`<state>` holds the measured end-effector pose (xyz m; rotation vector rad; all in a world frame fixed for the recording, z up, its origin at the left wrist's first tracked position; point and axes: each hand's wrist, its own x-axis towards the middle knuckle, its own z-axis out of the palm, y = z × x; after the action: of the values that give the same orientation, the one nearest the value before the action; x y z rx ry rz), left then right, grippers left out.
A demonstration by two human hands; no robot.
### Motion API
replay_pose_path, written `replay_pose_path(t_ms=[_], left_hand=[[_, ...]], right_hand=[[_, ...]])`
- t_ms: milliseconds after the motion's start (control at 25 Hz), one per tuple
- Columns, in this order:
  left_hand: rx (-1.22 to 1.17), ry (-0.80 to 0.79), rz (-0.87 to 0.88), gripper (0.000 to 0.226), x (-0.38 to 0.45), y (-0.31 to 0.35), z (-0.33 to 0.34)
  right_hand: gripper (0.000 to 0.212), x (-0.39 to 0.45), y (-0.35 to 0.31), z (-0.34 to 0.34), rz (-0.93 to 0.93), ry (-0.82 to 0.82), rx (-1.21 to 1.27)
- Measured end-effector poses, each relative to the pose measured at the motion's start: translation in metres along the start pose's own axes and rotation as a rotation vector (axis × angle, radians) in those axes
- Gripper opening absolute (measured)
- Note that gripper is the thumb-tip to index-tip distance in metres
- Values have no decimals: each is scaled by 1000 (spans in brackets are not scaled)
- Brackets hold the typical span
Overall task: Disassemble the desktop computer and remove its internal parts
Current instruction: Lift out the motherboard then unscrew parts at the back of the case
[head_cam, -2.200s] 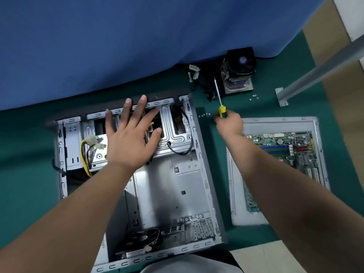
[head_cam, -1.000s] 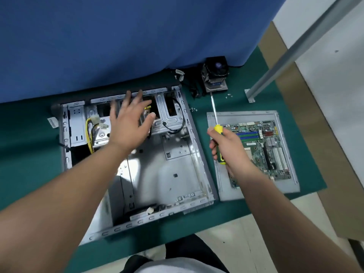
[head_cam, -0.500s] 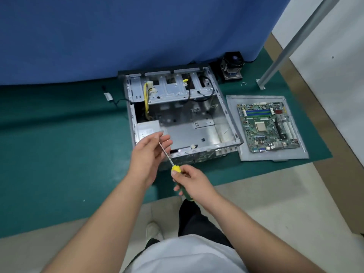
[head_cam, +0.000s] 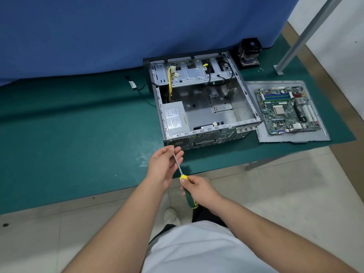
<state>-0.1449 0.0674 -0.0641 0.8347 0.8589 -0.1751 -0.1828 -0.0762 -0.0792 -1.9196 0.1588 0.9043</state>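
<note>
Head view: two hands meet over the mat's near edge. One screwdriver (head_cam: 182,177) spans them: the right hand (head_cam: 199,191) grips its green-and-yellow handle, and the left hand (head_cam: 164,164) pinches the shaft near the tip. One open case (head_cam: 204,101) lies on the green mat (head_cam: 78,134), holding one power supply (head_cam: 174,119). One motherboard (head_cam: 286,109) rests on one panel (head_cam: 323,134) just right of it. One cooler (head_cam: 249,52) stands behind.
</note>
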Motion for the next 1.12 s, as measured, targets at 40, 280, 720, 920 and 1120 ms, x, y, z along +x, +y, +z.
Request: replay_pose_path(t_ms=[40, 280, 720, 920, 1120], left_hand=[[5, 1, -5, 11, 1, 1, 1], [10, 31, -13, 12, 4, 10, 4], [13, 39, -17, 16, 14, 14, 0], [38, 61, -10, 16, 15, 13, 2], [182, 81, 0, 11, 12, 18, 2]], right_hand=[[31, 0, -2, 0, 11, 2, 17], [25, 3, -10, 4, 48, -10, 120], [25, 14, -11, 6, 70, -39, 195], [24, 12, -12, 5, 36, -20, 169], [37, 3, -18, 12, -54, 128, -26]])
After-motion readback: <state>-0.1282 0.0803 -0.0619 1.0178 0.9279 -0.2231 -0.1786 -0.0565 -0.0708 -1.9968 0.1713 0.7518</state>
